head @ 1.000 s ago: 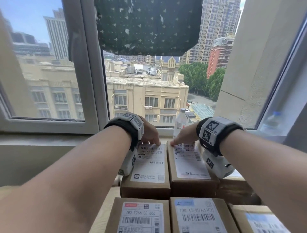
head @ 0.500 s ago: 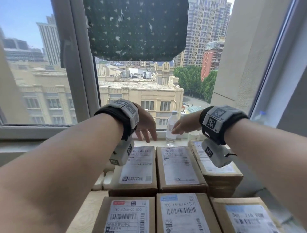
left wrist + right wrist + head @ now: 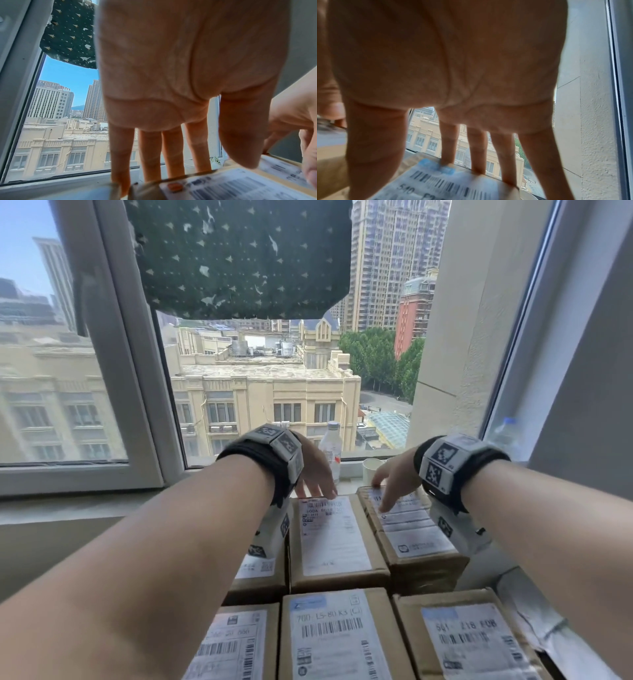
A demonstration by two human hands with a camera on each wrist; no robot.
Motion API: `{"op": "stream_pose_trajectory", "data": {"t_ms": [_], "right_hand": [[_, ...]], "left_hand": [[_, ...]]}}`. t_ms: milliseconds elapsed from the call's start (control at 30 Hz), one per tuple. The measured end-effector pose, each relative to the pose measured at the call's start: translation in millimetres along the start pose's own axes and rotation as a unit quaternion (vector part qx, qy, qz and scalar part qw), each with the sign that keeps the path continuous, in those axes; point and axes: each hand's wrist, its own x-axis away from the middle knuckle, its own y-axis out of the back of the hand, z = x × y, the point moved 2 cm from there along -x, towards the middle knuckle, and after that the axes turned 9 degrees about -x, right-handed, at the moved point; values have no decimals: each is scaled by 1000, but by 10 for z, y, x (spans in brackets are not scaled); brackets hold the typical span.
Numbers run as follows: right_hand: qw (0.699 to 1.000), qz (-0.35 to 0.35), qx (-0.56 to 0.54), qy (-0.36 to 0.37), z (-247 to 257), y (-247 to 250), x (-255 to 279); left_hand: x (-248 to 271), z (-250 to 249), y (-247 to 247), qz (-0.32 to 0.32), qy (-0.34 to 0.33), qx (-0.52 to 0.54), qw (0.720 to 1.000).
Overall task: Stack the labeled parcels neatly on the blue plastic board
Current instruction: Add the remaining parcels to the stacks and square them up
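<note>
Brown cardboard parcels with white labels stand in two rows below the window. In the back row, my left hand (image 3: 318,484) hangs over the far edge of the middle parcel (image 3: 332,539). Its fingers (image 3: 150,155) drop straight down behind that edge, and the thumb hovers just above the label (image 3: 240,188). My right hand (image 3: 387,491) lies spread on the right back parcel (image 3: 414,532); its fingertips (image 3: 477,169) touch the far edge of that parcel's label (image 3: 447,185). Neither hand grips anything. The blue plastic board is not in view.
A clear bottle (image 3: 332,446) and a paper cup (image 3: 371,467) stand on the window sill just behind the parcels. Three more parcels form the front row (image 3: 335,635). A dark star-patterned cloth (image 3: 239,258) hangs over the window. A wall closes the right side.
Both hands lifted off the back row, moved one parcel to the right and came down again: left from the left parcel to the middle one, right from the middle to the right one.
</note>
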Motion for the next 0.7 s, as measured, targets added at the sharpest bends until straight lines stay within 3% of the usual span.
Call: {"op": "stream_pose_trajectory", "data": {"t_ms": [267,700], "right_hand": [[1000,4,28,9,-26,-56,128],[1000,10,4,-8,-108,-161,-53]], "left_hand": [[48,-164,-120,-21,6,-93,995],[33,-142,-148,-9,-1,-88,996]]}}
